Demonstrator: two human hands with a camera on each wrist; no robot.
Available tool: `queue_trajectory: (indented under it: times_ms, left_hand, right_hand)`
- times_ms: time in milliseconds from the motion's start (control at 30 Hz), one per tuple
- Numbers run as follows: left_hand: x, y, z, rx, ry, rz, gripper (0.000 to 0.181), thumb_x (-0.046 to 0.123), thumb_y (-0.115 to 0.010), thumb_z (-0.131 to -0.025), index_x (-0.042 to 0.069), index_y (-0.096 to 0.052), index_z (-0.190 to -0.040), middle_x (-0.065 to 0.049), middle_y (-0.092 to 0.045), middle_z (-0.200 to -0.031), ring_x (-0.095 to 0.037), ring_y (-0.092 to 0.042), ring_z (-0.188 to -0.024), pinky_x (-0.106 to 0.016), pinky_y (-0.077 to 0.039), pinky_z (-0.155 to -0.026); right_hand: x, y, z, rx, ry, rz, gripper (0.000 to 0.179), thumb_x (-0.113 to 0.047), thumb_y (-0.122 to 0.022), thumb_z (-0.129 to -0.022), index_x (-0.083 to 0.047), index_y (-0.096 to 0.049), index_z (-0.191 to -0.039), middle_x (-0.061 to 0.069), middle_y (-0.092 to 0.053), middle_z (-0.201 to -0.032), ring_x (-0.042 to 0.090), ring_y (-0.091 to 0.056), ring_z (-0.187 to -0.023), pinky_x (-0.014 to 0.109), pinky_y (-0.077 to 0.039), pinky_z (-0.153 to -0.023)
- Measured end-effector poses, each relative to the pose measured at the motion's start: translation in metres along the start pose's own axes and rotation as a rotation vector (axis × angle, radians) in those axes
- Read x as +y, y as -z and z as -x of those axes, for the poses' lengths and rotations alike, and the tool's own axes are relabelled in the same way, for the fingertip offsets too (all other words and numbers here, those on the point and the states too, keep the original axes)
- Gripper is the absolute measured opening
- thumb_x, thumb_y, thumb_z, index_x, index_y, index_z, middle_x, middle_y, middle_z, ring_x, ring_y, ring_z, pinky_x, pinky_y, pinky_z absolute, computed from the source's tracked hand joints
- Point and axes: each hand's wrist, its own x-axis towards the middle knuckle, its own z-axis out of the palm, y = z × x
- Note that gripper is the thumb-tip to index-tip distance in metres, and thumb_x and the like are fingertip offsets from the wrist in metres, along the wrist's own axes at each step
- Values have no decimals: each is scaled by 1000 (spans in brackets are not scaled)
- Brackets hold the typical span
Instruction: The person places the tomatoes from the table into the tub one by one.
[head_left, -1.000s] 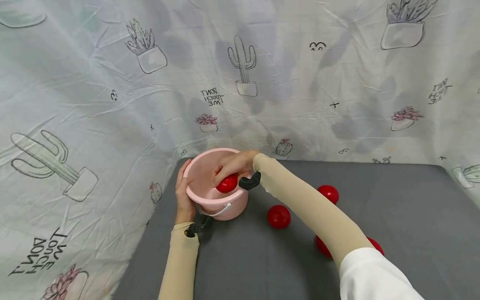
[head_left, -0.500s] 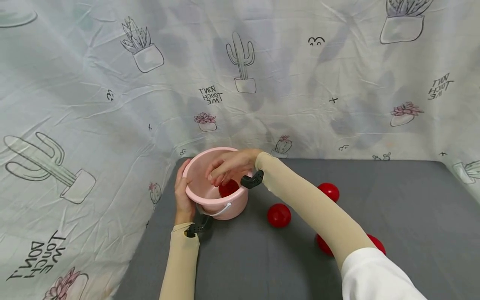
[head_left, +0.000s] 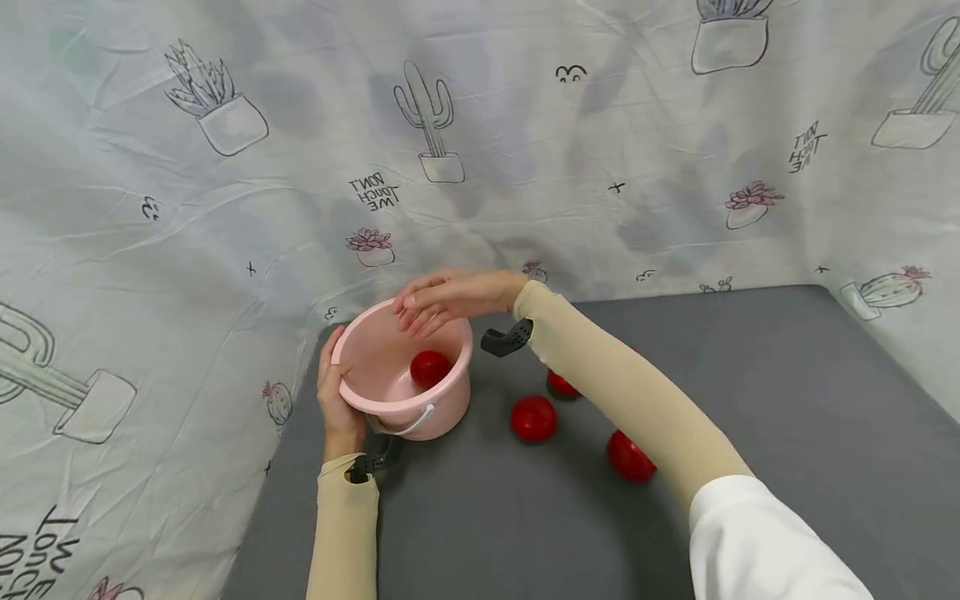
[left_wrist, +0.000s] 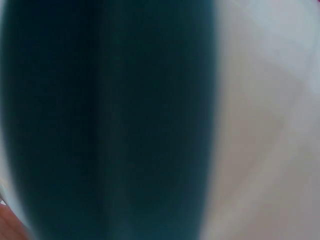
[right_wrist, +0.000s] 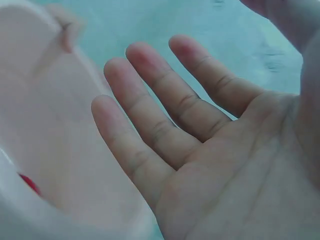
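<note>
A pink bucket [head_left: 444, 410] with a white handle stands on the grey tabletop. My left hand [head_left: 337, 392] grips its left side, the thumb over the rim and the fingers along the outer wall. One shiny red ball [head_left: 430, 368] lies at the bottom of the bucket. Over the far right part of the rim is my right hand [head_left: 453, 300], fingers extended and holding nothing. In the right wrist view its bare palm and spread fingers show beside the bucket's pink wall [right_wrist: 75, 150]. A dark blurred shape covers much of the left wrist view.
To the right of the bucket lie more red balls: one close by [head_left: 533, 418], a second ball [head_left: 561, 385] behind it, and a third ball [head_left: 630, 457] partly under the right forearm. A cactus-print cloth [head_left: 510, 167] hangs behind and along both sides.
My right hand let go of the red ball inside the bucket, then rose up out of it. The left hand keeps its grip. The head view has turned slightly to the right.
</note>
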Motion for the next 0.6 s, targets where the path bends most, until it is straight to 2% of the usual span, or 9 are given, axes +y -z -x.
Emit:
queue_trajectory:
  times_ms: [133, 300, 467, 600]
  left_hand:
    - [1, 2, 0, 5, 4, -21, 60, 13, -35, -90, 20, -50, -147, -2, -48, -151, -19, -44, -136, -35, -35, -111]
    - [1, 5, 2, 5, 3, -31, 61, 13, -35, -89, 23, -51, -147, -1, -47, -152, -19, -45, -136, -39, -34, -112]
    - [1, 4, 1, -9, 4, -31, 60, 11, -36, -90, 23, -51, -147, -1, -46, -153, -19, -44, -137, -40, -33, -113]
    - [1, 3, 0, 1, 4, -25, 62, 10, -36, -88, 23, -52, -147, 0, -47, -152, -19, -44, -136, -39, -33, -111]
  right_hand:
    - [-15, 12, 40, 56, 50, 28, 38, -17, -47, -102, 1, -53, -135, 17, -62, -130, 29, -61, -121, 46, -45, -112]
    - [-14, 28, 102, 181, 100, 35, 32, -23, -53, -102, -7, -59, -130, 11, -66, -124, 27, -63, -119, 44, -47, -110]
    - [-1, 46, 166, 289, 148, 38, 31, -20, -49, -106, -9, -59, -133, 8, -67, -124, 24, -65, -118, 38, -49, -107]
    - [19, 54, 203, 333, 145, 27, 31, -17, -45, -107, -9, -57, -135, 7, -67, -126, 23, -65, -118, 36, -49, -106]
